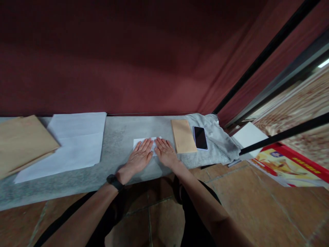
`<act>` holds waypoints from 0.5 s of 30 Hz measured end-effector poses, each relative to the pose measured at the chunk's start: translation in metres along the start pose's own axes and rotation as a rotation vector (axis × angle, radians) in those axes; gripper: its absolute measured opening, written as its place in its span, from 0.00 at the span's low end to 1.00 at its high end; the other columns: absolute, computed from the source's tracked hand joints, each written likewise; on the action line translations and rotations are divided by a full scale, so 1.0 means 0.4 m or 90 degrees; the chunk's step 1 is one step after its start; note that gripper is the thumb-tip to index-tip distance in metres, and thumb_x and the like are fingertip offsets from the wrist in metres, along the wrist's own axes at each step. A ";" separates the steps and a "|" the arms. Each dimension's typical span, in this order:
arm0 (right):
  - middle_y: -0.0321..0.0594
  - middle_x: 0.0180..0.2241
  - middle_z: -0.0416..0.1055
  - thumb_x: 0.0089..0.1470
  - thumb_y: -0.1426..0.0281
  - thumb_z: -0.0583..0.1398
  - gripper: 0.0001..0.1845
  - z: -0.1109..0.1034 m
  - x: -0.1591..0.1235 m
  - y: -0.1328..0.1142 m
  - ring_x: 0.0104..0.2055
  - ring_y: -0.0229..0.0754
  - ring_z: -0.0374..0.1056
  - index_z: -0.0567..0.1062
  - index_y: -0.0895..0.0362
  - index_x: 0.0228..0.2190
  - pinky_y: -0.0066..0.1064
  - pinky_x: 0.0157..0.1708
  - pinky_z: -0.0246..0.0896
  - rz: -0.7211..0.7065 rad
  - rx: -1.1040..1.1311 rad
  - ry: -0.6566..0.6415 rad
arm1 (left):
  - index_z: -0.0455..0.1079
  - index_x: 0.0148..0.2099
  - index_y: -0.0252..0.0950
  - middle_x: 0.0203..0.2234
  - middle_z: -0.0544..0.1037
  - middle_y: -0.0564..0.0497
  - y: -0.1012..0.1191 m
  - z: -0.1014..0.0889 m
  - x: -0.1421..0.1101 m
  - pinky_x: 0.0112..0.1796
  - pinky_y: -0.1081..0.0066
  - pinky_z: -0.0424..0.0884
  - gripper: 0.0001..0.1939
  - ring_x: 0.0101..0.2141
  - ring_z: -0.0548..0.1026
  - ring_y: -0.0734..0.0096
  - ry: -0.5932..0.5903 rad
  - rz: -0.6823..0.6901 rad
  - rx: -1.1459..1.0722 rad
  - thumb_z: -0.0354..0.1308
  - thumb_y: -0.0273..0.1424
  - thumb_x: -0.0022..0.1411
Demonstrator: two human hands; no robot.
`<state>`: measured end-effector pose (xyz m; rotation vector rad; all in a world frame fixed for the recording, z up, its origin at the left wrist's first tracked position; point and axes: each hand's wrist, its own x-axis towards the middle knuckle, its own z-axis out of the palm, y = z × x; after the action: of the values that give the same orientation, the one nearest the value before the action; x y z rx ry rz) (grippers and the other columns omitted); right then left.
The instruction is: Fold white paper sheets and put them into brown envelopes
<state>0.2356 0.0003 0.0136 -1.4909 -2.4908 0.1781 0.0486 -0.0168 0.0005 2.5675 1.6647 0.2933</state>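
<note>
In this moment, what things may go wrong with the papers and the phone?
The small white paper may crease crookedly if the left hand and right hand, both flat on it, press unevenly.

The right hand is near the brown paper item; a sideways bump might push it against the phone.

Pulling the wrinkled grey cloth could shift the phone.

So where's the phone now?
In the head view, the phone lies right of the small brown envelope, near the cloth's bunched end.
</note>
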 end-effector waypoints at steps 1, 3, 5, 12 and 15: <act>0.40 0.68 0.54 0.72 0.63 0.45 0.27 0.001 0.004 0.002 0.70 0.46 0.51 0.58 0.55 0.67 0.45 0.69 0.45 0.003 -0.001 0.003 | 0.47 0.73 0.31 0.70 0.56 0.42 0.003 -0.001 -0.005 0.68 0.54 0.44 0.32 0.70 0.49 0.62 -0.004 0.002 0.001 0.35 0.38 0.72; 0.42 0.68 0.54 0.71 0.63 0.45 0.27 0.003 0.011 0.006 0.70 0.47 0.51 0.59 0.55 0.67 0.46 0.69 0.45 0.005 -0.004 0.010 | 0.49 0.73 0.31 0.70 0.56 0.42 0.010 -0.004 -0.015 0.69 0.55 0.43 0.32 0.70 0.49 0.63 -0.013 0.012 0.007 0.35 0.38 0.72; 0.43 0.69 0.54 0.71 0.63 0.46 0.27 0.005 0.017 0.010 0.70 0.49 0.51 0.58 0.55 0.68 0.47 0.68 0.45 0.002 -0.009 0.014 | 0.51 0.72 0.30 0.70 0.57 0.42 0.016 -0.006 -0.025 0.69 0.55 0.43 0.32 0.70 0.50 0.63 -0.016 0.025 0.014 0.35 0.39 0.72; 0.45 0.69 0.54 0.72 0.64 0.45 0.27 0.005 0.032 0.011 0.71 0.49 0.49 0.59 0.58 0.67 0.47 0.68 0.44 0.016 -0.006 0.009 | 0.51 0.72 0.34 0.70 0.57 0.43 0.033 -0.003 -0.061 0.69 0.55 0.43 0.31 0.70 0.50 0.63 -0.008 0.091 -0.004 0.37 0.42 0.73; 0.45 0.69 0.53 0.72 0.63 0.44 0.27 0.006 0.034 0.009 0.71 0.49 0.48 0.58 0.57 0.67 0.49 0.68 0.44 0.018 -0.011 0.006 | 0.52 0.72 0.35 0.69 0.58 0.43 0.044 -0.013 -0.075 0.68 0.55 0.44 0.32 0.70 0.52 0.63 -0.015 0.110 -0.016 0.37 0.45 0.73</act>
<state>0.2319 0.0143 0.0122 -1.5312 -2.4697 0.1549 0.0517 -0.0516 0.0046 2.6884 1.4249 0.2896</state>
